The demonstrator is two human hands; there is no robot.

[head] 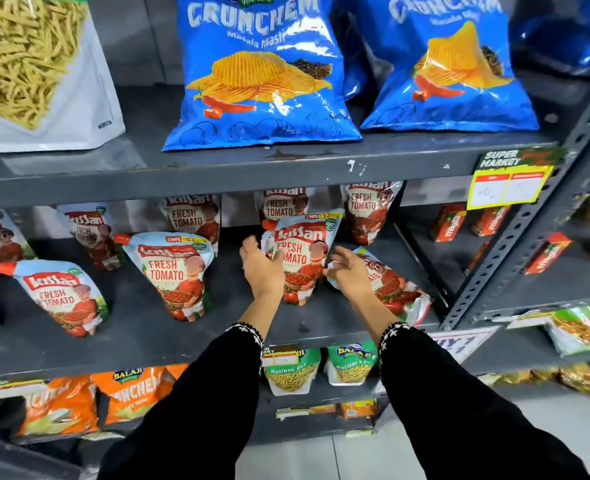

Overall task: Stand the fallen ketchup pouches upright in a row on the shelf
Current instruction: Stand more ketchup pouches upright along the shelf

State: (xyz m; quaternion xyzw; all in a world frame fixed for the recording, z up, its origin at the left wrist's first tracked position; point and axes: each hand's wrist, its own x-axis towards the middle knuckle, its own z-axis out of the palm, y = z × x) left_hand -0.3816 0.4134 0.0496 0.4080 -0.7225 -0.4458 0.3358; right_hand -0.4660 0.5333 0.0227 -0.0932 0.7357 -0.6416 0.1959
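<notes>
Red-and-white Kissan ketchup pouches fill the grey middle shelf. Two stand upright in the front row at the left and centre-left. A third upright pouch stands between my hands. My left hand is at its left side, fingers spread, holding nothing. My right hand hovers with fingers apart just over a fallen pouch that lies flat at the right. More pouches stand along the back.
The shelf above carries blue wafer bags and overhangs the pouches. A slotted metal upright bounds the shelf on the right, with small red boxes beyond. Snack packs sit on the shelf below.
</notes>
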